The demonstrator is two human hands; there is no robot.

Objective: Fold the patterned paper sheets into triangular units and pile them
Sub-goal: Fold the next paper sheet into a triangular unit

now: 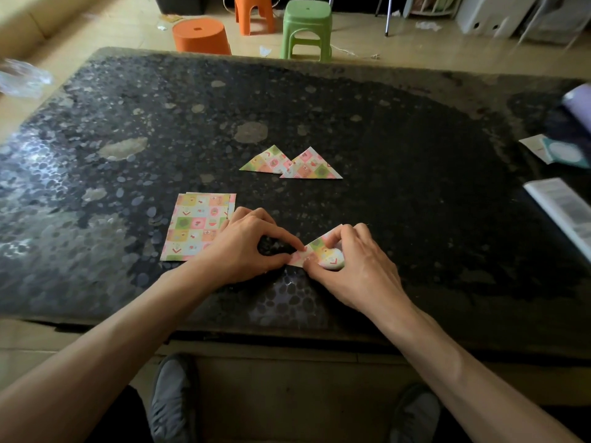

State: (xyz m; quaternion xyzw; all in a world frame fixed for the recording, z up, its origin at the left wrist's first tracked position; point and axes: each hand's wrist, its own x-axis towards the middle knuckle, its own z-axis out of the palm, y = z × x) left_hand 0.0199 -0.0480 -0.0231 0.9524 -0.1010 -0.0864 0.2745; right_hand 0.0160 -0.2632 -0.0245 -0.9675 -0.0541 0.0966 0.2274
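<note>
Both hands meet over a half-folded patterned sheet (323, 251) at the near middle of the dark speckled table (383, 148). The left hand (246, 244) pinches the sheet's left tip between thumb and forefinger, its other fingers curled back. The right hand (358, 266) curls over the sheet from the right, thumb pressing along the lower edge and fingers bent on the upper corner, so most of the paper's right part is hidden under it. Just left of the left hand lies a small stack of flat patterned sheets (195, 228), their edges slightly fanned, with the back of that hand covering its near right corner. Farther up the table sit two finished triangles side by side: the left triangle (267, 161) and the right triangle (311, 166), the right one overlapping the other's corner. Beyond the far edge stand an orange stool (201, 35) and a green stool (307, 27) on the floor.
</note>
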